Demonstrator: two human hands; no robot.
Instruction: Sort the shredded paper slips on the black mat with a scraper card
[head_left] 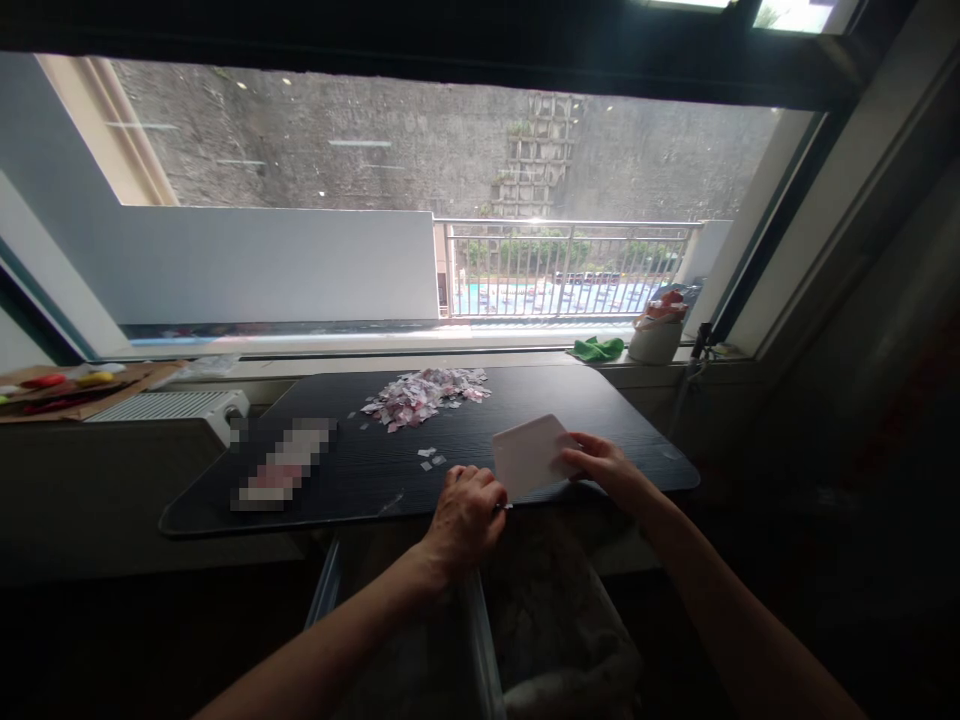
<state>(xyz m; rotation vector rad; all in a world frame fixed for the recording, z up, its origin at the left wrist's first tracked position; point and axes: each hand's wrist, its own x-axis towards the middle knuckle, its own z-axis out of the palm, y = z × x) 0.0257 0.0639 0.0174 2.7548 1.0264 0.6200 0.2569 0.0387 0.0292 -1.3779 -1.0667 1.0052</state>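
My right hand [604, 468] grips a white rectangular card [531, 456] by its right edge, thumb in front. The card is tilted over the near part of the black table [360, 480]. At the card's lower left corner, my left hand [466, 508] is closed, its fingers curled, near the table's front edge. A tiny pale bit shows by its thumb; what the fingers hold is hidden. Several small paper pieces [427, 458] lie just beyond my left hand. Farther back is a heap of small whitish and pinkish paper pieces [424, 395].
A blurred-out flat item [289, 465] lies on the table's left. On the windowsill at right are a green cloth [598, 349] and a full whitish container [655, 338]. A white radiator [169, 406] and cardboard with colored items stand left. Below the table sits a plastic-covered bin.
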